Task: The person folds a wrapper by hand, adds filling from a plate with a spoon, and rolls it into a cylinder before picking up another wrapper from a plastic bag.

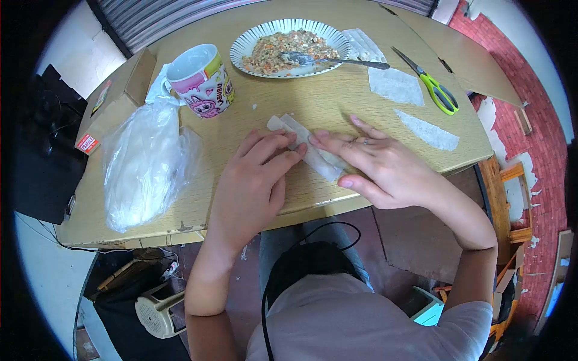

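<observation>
A: Take the plate (pixel 283 74) as our landmark. Where's the wrapper roll (pixel 316 155)?
B: On the person's side of the plate, lying slantwise on the table (pixel 343 102), under the fingers of 2 bare hands. It's a pale, partly rolled strip with a flat flap at the end nearer the plate.
A: And the left hand (pixel 253 171)?
B: Below the plate's left part. Its fingers are half curled, tips resting on the roll; whether they pinch it, I can't tell.
A: The right hand (pixel 388 162)?
B: Below the plate's right part, fingers spread, thumb well parted from the forefinger, laid across the roll's other end.
A: What's in the plate?
B: A chopped, orange-flecked filling (pixel 286 45), plus 1 spoon (pixel 325 60) whose handle reaches past the right rim.
A: What's around it?
B: Left of the plate, 1 printed mug (pixel 208 90); farther left and lower, a clear plastic bag (pixel 144 168). Right of it, green-handled scissors (pixel 430 84) near white wrapper pieces (pixel 395 86).
</observation>
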The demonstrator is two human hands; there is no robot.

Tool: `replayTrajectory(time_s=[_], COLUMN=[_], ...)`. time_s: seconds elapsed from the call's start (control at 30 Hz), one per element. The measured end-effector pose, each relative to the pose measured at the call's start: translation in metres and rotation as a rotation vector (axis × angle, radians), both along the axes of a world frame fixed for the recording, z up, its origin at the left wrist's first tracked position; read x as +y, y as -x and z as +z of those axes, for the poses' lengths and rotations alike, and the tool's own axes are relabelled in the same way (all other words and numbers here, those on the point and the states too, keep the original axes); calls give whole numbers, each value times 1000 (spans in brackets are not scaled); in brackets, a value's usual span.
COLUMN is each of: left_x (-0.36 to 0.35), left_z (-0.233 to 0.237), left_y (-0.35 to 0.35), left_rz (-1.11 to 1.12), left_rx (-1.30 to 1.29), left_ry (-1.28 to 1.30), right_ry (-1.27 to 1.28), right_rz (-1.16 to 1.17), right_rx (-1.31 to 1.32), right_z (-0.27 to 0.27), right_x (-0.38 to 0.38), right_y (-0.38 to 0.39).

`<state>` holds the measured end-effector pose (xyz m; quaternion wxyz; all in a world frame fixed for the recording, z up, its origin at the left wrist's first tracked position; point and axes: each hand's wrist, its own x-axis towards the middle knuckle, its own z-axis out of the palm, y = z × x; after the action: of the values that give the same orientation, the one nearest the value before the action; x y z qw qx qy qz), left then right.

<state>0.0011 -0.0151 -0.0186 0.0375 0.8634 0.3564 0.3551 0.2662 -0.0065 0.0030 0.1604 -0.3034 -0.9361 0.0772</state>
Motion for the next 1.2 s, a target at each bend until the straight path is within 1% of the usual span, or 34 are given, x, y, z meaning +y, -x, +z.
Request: replayTrajectory(time_s=[0.03,0.07,0.13,0.17,0.27,0.33,0.37,0.43,0.47,0.53,0.57,0.63,0.67,0.73,0.77,0.83,0.87,0.93,1.0,1.07,1.1,1.17,1.2], left_x=[-1,-1,-3,-4,-3,-1,-1,-2,-3,-3,-3,0,1,0,0,-1,-1,-1,-1,1,0,-1,-2], left_z=[0,1,3,3,1,0,0,1,2,3,3,-1,-2,0,0,-1,-1,-1,-2,-3,-2,-1,-1], left_y=[0,0,-1,-1,-1,0,0,-1,-2,-2,-2,0,0,0,0,-1,0,0,-1,0,1,0,0], left_rz=[0,1,15,29,22,15,5,13,21,17,12,-1,-13,-12,-10,-6,1,-1,-4,-10,-7,-8,-5], left_rx=[0,0,-10,-20,-40,-18,2,-17,-36,-37,-40,-27,-12,-8,-6,-10,-14,-24,-31,-34,-33,-30,-32], left_ry=[6,11,47,84,71,37,3,29,60,67,76,31,-11,-10,-5,-4,-4,7,18,0,-3,12,11], right_ry=[57,55,-8,-9,-63,55,53,-50,-51,63,61,-6,-8,-97,-101,-16,-21,-137,-165,-195,-198,-228,-229], right_rz=[-21,-21,31,32,24,34,35,19,20,18,17,13,14,30,29,-40,-38,-42,36,165,168,169,173], right_rx=[-40,-40,58,58,43,53,54,53,53,-28,-28,62,61,67,65,215,215,366,532,463,464,175,174], right_z=[-1,-1,-2,-3,-4,-4,-3,0,1,4,3,-2,-4,-6,-2,19,32,57,72,81,82,83,85], right_x=[1,3,6,8,13,18,20,23,25,28,30,36,38,42,44,47,52,70,96,128,136,148,153], right_y=[1,1,3,5,9,12,13,15,16,19,21,24,26,31,32,40,46,63,89,124,138,163,174])
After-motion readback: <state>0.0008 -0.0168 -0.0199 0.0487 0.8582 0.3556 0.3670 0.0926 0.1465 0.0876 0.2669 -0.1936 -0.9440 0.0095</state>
